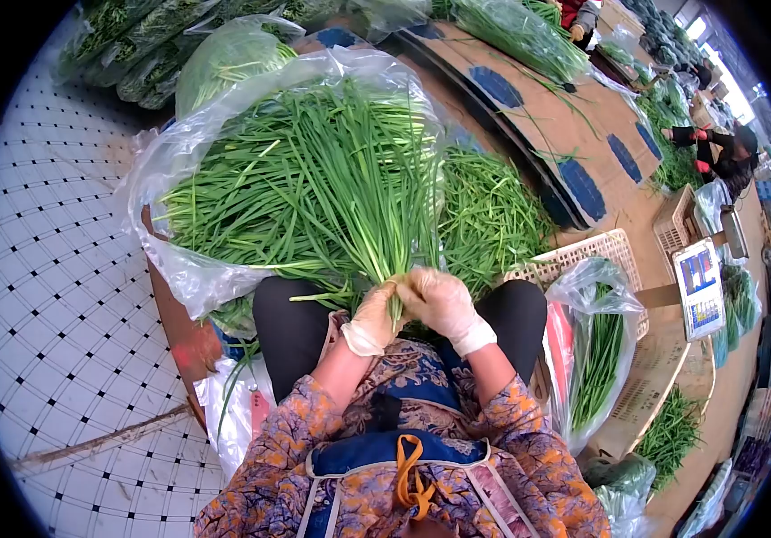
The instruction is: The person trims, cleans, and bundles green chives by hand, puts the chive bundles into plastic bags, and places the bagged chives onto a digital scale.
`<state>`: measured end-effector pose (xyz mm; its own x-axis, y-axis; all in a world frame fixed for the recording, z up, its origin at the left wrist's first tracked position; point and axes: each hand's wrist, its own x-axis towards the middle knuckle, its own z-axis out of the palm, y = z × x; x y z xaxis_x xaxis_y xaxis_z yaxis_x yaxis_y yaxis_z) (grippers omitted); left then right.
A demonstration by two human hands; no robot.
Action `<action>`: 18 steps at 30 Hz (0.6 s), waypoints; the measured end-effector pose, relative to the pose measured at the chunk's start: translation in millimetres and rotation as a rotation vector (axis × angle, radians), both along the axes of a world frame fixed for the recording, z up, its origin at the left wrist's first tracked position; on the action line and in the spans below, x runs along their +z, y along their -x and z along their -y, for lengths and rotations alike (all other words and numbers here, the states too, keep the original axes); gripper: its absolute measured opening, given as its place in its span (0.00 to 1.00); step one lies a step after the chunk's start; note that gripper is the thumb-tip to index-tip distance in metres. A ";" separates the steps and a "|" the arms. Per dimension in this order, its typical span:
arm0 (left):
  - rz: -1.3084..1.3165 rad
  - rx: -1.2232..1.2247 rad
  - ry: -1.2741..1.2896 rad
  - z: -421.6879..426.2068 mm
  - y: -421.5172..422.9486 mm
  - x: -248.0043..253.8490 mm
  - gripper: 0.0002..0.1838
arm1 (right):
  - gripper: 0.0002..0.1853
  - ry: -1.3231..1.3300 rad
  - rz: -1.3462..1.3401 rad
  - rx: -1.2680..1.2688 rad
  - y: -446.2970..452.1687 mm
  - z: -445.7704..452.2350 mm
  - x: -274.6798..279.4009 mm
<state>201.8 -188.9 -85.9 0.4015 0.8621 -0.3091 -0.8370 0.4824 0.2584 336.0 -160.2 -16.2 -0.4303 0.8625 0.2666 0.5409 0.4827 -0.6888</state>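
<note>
A bunch of long green stalks (369,193) fans out away from me, its pale ends gathered at my hands. My left hand (374,320), in a pale glove, is wrapped round the base of the bunch. Touching it on the right, my gloved right hand (444,305) is closed at the same stalk ends; what its fingers pinch is hidden. Beneath and behind the bunch, a heap of similar stalks (242,179) lies in an open clear plastic bag (179,269). Shorter green pieces (493,211) are piled to the right of the bag.
Right of my knee stand a cream crate (614,251) and a clear bag of stalks (596,359). A scale display (699,289) is farther right. Flattened cardboard (547,125) lies beyond. Other people (731,157) sit at the upper right. White bags lie at lower left.
</note>
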 end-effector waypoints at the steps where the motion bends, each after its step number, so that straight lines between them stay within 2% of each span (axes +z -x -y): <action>1: -0.101 0.032 -0.012 -1.5 -2.6 -2.5 0.11 | 0.08 -0.013 -0.049 0.098 -1.9 3.5 3.6; 2: -0.202 0.064 -0.021 -2.2 -5.2 -5.0 0.12 | 0.06 0.069 -0.075 0.105 -4.8 8.3 8.6; 4: -0.306 0.074 0.061 -5.8 -6.7 1.4 0.12 | 0.04 0.085 -0.439 0.014 -13.6 9.9 10.3; 5: -0.305 0.073 0.064 -4.3 -4.9 1.2 0.12 | 0.02 0.186 -0.663 -0.237 -31.7 -3.6 18.7; 6: -0.296 0.064 0.076 -2.9 -1.4 1.2 0.12 | 0.05 0.240 -0.932 -0.483 -47.8 -17.6 33.0; 7: -0.287 0.054 0.085 -2.1 0.1 2.1 0.13 | 0.10 0.350 -1.109 -0.584 -63.4 -33.2 31.3; 8: -0.378 0.070 0.091 -1.1 -2.3 14.8 0.12 | 0.12 0.286 -1.129 -0.590 -71.2 -46.2 12.5; 9: -0.378 0.064 0.086 0.5 -2.6 25.7 0.12 | 0.17 0.420 -1.032 -0.654 -72.6 -54.0 -5.9; 11: -0.550 0.077 -0.023 4.2 -0.1 43.9 0.15 | 0.23 0.524 -0.382 -0.575 -69.0 -49.2 -76.2; 13: -0.497 0.099 -0.059 7.6 7.1 48.6 0.17 | 0.24 0.501 0.276 -0.423 -52.6 -31.2 -107.4; 15: -0.217 0.078 -0.095 11.1 21.9 44.4 0.18 | 0.20 0.542 0.427 -0.387 -43.5 -25.2 -112.4; 16: -0.224 0.086 -0.095 12.8 26.0 36.2 0.18 | 0.16 0.467 0.414 -0.401 -43.2 -24.5 -115.7; 17: -0.077 0.074 -0.056 13.0 30.7 23.6 0.19 | 0.16 0.397 0.425 -0.410 -46.4 -26.2 -117.2; 18: 0.071 0.063 -0.019 13.3 34.6 14.0 0.21 | 0.13 0.417 0.281 -0.438 -50.0 -29.0 -107.9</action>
<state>167.2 -202.2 -71.9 0.3668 0.8917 -0.2652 -0.8821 0.4240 0.2054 386.0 -131.2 -124.1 -0.0212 0.9799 -0.1984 0.8126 -0.0987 -0.5744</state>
